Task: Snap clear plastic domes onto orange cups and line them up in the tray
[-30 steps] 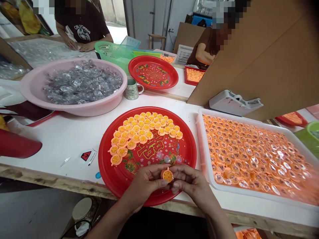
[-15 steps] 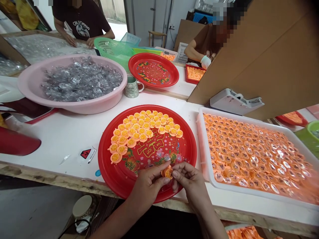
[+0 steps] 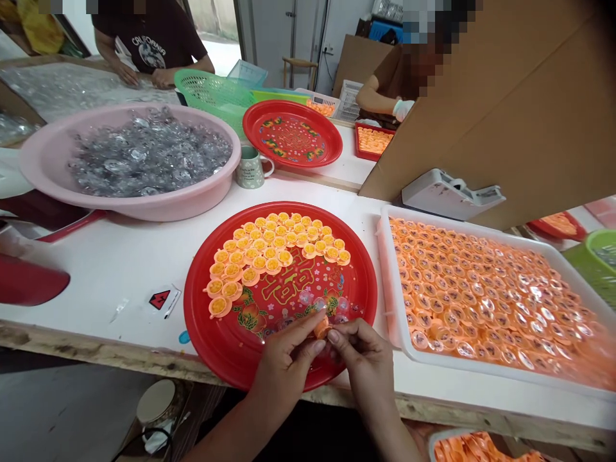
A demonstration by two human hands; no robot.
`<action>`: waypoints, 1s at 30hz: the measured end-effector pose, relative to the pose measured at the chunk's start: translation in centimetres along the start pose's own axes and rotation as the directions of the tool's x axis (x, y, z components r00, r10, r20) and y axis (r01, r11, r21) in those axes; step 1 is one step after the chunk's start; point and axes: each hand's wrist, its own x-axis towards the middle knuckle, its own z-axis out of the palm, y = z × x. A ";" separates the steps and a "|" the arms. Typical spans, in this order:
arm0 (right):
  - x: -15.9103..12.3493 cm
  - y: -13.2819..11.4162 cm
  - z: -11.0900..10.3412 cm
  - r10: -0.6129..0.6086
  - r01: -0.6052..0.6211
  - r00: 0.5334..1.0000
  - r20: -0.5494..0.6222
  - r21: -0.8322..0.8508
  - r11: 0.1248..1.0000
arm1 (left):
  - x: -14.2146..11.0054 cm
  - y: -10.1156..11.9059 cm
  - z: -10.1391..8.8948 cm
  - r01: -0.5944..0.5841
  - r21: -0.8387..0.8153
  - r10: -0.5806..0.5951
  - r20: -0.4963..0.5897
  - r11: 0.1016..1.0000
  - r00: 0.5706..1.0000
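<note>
Between my two hands, over the near rim of a round red tray (image 3: 206,340), is a small orange plastic cup piece (image 3: 322,327). My left hand (image 3: 287,353) pinches it between thumb and fingers. My right hand (image 3: 363,353) is closed with thumb and fingertips against its right side; whether a clear part is also in those fingers is hidden. Many orange toy cups with yellow tops (image 3: 260,244) sit in a curved band on the tray's far and left side. A few small clear domes (image 3: 342,305) lie on the tray just beyond my hands.
On the right stands a white bin (image 3: 409,343) of orange pieces with clear tops. A pink basin (image 3: 212,197) of clear plastic parts, a mug (image 3: 250,168) and another red tray (image 3: 332,157) are behind. A cardboard divider (image 3: 457,128) rises at right. Two people work across the table.
The orange cup piece has turned in my fingers, its yellow face now out of sight. My right fingers have closed in on it. The whole view has shifted slightly.
</note>
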 end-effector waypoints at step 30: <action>-1.3 -0.8 0.7 -0.183 0.186 0.982 -0.046 0.069 0.980 | 0.0 1.4 0.7 0.074 -0.408 -0.074 0.015 0.910 0.997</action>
